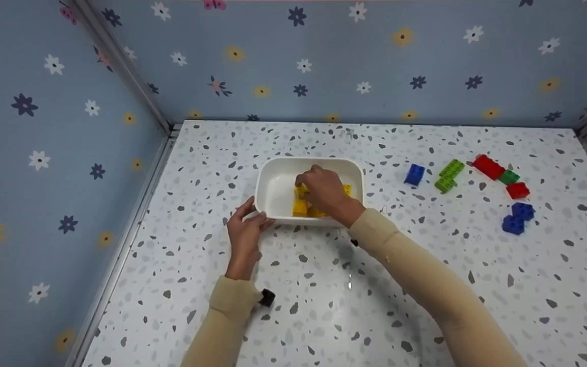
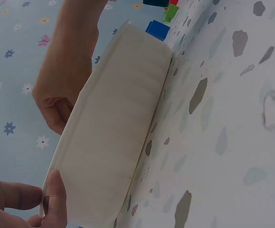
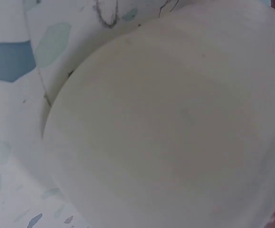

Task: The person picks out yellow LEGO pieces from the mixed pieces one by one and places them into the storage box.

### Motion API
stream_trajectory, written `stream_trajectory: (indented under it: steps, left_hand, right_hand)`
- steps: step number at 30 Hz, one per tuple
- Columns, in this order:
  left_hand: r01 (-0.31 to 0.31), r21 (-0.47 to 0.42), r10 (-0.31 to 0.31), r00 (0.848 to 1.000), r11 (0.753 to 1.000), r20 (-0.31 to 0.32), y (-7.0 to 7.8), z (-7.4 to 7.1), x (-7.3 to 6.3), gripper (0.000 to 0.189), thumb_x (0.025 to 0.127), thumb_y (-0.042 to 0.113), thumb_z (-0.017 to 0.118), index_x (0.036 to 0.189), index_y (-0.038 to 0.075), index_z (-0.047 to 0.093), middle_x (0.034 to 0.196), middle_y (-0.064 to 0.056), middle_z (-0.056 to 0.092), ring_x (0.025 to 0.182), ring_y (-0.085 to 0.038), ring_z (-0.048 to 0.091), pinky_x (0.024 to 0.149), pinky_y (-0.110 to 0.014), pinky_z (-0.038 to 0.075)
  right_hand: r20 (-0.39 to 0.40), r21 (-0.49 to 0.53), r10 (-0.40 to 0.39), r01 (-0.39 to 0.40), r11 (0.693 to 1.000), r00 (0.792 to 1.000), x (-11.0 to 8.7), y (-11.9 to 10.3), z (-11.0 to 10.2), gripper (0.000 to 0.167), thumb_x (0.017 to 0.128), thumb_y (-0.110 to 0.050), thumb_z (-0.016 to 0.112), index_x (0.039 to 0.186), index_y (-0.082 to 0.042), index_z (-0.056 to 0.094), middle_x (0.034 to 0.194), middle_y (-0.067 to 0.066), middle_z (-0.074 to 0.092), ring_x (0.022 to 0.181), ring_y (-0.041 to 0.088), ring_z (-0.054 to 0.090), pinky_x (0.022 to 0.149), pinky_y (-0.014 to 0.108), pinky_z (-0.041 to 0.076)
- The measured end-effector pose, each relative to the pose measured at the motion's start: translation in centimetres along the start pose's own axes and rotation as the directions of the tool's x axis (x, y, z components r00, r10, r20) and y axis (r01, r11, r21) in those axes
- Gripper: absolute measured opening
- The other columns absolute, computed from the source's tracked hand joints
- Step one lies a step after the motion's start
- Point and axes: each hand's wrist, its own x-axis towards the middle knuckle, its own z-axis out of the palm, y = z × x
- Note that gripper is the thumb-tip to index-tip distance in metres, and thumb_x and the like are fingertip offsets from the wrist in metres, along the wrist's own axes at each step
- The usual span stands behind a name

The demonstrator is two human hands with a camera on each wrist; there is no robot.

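Note:
A white tub (image 1: 275,191) stands on the speckled table with yellow toy bricks (image 1: 300,208) in it, in its middle and right part. At its near left corner my left hand (image 1: 245,232) grips the rim, thumb and fingers on either side of the wall, as the left wrist view shows at the tub's side (image 2: 109,123). My right hand (image 1: 325,191) reaches over the near wall into the tub. Its curled fingers hold a yellow brick (image 1: 301,190), and the hand hides part of the pile. In the right wrist view the tub's outer wall (image 3: 165,123) fills most of the picture.
Right of the tub lie a blue brick (image 1: 415,174), joined lime green bricks (image 1: 449,176), a red and green row (image 1: 488,167), a red brick (image 1: 517,190) and joined blue bricks (image 1: 517,218). Flowered panels (image 1: 324,61) stand behind and at the left.

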Motion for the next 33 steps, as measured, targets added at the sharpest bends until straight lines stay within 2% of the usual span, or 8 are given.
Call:
stream_trajectory:
  steps: [7,16,21,33]
  left_hand:
    - [-0.019,-0.023,0.019,1.000,1.000,0.004,-0.4,-0.1,0.1,0.058,0.099,-0.010,0.060,0.155,0.002,0.051,0.140,-0.022,0.049,0.118,-0.037,0.064,0.087,-0.027,0.067]
    - [0.008,-0.010,-0.008,1.000,1.000,-0.006,-0.3,0.1,0.1,0.058,0.099,-0.009,0.061,0.155,0.004,0.051,0.143,-0.021,0.051,0.122,-0.039,0.064,0.089,-0.027,0.067]
    - [0.018,-0.002,-0.018,1.000,1.000,-0.006,-0.1,0.1,0.1,0.058,0.100,-0.007,0.061,0.156,0.005,0.051,0.142,-0.019,0.050,0.123,-0.038,0.064,0.090,-0.027,0.066]
    - [-0.007,0.001,0.007,1.000,1.000,0.002,-0.2,0.0,0.1,0.059,0.100,-0.009,0.060,0.156,0.004,0.050,0.143,-0.022,0.049,0.123,-0.041,0.064,0.089,-0.027,0.066]
  right_hand:
    - [-0.069,0.070,0.005,0.000,0.998,0.998,-1.3,0.8,-0.7,0.025,0.094,-0.009,0.082,0.118,-0.004,0.080,0.115,0.011,0.079,0.098,0.028,0.065,0.084,0.043,0.064]
    - [-0.168,0.142,0.057,-0.033,0.989,0.984,-3.0,2.2,-2.4,0.024,0.094,-0.005,0.080,0.118,-0.005,0.080,0.119,0.011,0.077,0.111,0.031,0.067,0.094,0.047,0.063]
    - [-0.214,0.197,0.103,-0.060,0.978,0.971,-4.2,3.3,-3.4,0.025,0.095,-0.005,0.079,0.120,-0.004,0.079,0.119,0.015,0.075,0.109,0.033,0.066,0.093,0.050,0.064]
    - [-0.280,0.229,0.144,-0.079,0.970,0.949,-6.8,5.4,-4.2,0.026,0.094,-0.003,0.079,0.121,-0.003,0.079,0.120,0.015,0.075,0.109,0.033,0.066,0.093,0.050,0.064]
